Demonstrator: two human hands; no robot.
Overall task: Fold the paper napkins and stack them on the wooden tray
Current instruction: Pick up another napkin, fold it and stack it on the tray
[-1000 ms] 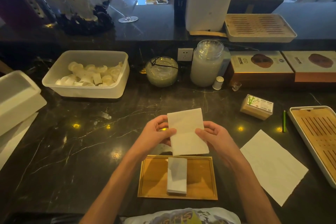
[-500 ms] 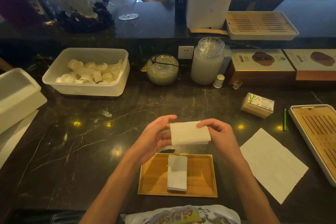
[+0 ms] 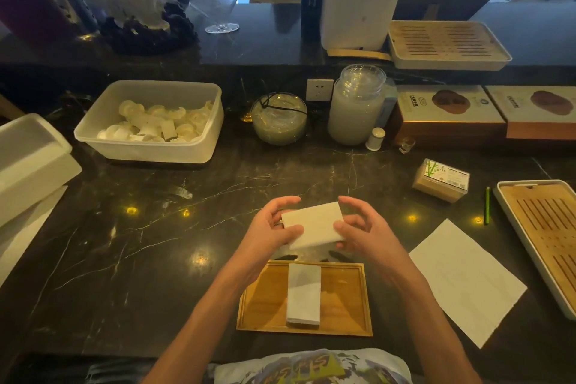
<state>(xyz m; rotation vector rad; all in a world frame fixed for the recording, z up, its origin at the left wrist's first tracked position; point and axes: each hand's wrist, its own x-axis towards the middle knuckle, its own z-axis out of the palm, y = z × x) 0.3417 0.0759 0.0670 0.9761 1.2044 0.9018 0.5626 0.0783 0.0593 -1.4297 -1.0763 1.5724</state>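
A folded white napkin (image 3: 314,224) is held in the air above the dark counter, just beyond the wooden tray (image 3: 344,299). My left hand (image 3: 270,229) pinches its left end with thumb on top. My right hand (image 3: 363,227) pinches its right end, fingers arched over it. A narrow stack of folded napkins (image 3: 304,294) lies lengthwise in the middle of the tray. One unfolded napkin sheet (image 3: 467,280) lies flat on the counter to the right.
At the right edge sits a slatted tea tray (image 3: 542,237) with a green pen (image 3: 487,206) beside it. A small box (image 3: 441,181), a glass jar (image 3: 357,109), a glass bowl (image 3: 279,118) and a plastic tub (image 3: 149,121) stand further back.
The napkin went from an upright, taller sheet to a short horizontal fold held between both hands. Both hands shifted grip to its two ends.
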